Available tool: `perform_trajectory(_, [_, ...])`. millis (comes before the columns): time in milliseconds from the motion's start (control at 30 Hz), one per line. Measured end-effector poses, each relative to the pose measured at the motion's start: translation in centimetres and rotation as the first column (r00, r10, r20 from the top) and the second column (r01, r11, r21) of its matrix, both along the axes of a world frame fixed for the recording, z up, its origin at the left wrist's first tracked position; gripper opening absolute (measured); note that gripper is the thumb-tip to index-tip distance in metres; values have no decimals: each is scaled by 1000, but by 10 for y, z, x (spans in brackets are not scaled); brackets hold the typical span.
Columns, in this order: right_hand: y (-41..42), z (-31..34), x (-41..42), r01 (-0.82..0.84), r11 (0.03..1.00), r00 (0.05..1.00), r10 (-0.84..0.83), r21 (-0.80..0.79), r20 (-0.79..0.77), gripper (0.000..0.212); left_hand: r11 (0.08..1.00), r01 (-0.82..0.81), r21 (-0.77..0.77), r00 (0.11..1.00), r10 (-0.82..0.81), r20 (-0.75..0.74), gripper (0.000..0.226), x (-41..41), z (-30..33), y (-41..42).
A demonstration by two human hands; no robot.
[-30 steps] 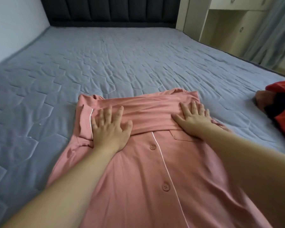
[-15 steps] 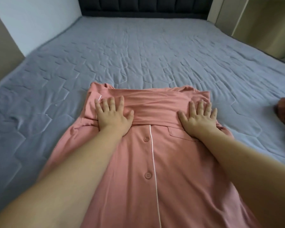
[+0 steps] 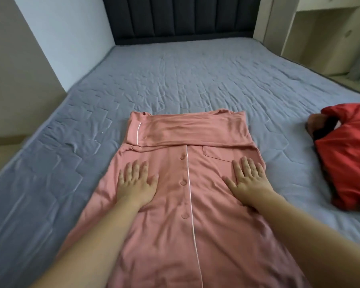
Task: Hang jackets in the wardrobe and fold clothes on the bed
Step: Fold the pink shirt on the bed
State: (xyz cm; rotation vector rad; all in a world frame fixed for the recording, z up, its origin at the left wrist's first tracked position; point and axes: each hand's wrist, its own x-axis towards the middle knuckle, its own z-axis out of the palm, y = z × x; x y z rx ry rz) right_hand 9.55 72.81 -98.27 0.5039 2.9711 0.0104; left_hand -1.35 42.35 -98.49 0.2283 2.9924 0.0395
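Both the left hand point(image 3: 136, 183) and right hand point(image 3: 247, 180) lie flat with fingers spread, gripping nothing, pressing the pink pyjama shirt point(image 3: 175, 225) smooth against the bed point(image 3: 175, 80), probably to ready its next fold.

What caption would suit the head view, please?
Both hands, left and right, press flat on a pink pyjama shirt on the bed.

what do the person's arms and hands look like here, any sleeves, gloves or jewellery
Both arms are bare as far up as the head view shows: no sleeve or cuff reaches the forearms. The left hand and right hand wear no gloves, and no ring, watch or bracelet shows on the fingers or wrists. The nails look short and unpainted, though slight blur makes that uncertain.
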Motion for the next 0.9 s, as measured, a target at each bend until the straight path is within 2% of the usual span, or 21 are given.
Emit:
perform_trajectory(167, [-25,14,57,-57,997,989,63,-47,135,97,997,70,-7,994,-70,88,78,54,5,-21])
perform_trajectory(300, [-43,45,82,-38,988,950,82,-150,303,103,988,153,7,924,-146,354,95,94,27,-33])
perform_trajectory(367, [-57,60,94,-75,976,944,136,-204,302,94,986,127,107,828,-165,536,115,112,50,-32])
perform_trajectory(400, [-63,65,99,-110,967,954,168,-229,250,84,981,130,145,771,-193,607,127,121,60,-30])
perform_trajectory(433, [-68,69,104,-155,957,965,199,-245,169,71,971,195,135,727,-236,644,137,129,66,-27])
perform_trajectory(500, [-76,82,109,-253,927,957,281,-277,68,38,909,416,12,674,-317,667,147,146,75,-23])
perform_trajectory(533, [-78,88,110,-264,910,944,312,-319,110,28,868,494,-47,668,-344,660,144,153,77,-22])
perform_trajectory(600, [-84,97,111,-178,875,886,342,-451,314,28,827,551,-115,695,-378,611,133,162,78,-19])
perform_trajectory(633, [-87,99,111,-125,865,848,347,-485,400,37,828,547,-122,717,-389,579,128,163,78,-16])
perform_trajectory(700, [-92,101,110,-109,888,803,344,-447,487,76,829,550,-105,734,-419,535,118,158,82,-10])
perform_trajectory(767, [-101,97,109,-202,929,804,339,-312,488,113,828,557,-60,731,-455,508,99,152,90,-8])
perform_trajectory(800, [-108,93,110,-268,930,810,359,-252,463,120,835,550,-11,734,-477,483,82,149,93,-8])
perform_trajectory(833, [-116,89,111,-330,921,817,389,-208,425,120,841,539,48,745,-503,439,61,145,95,-10])
perform_trajectory(900, [-130,85,109,-419,892,823,452,-170,343,103,848,521,98,790,-522,321,26,140,97,-13])
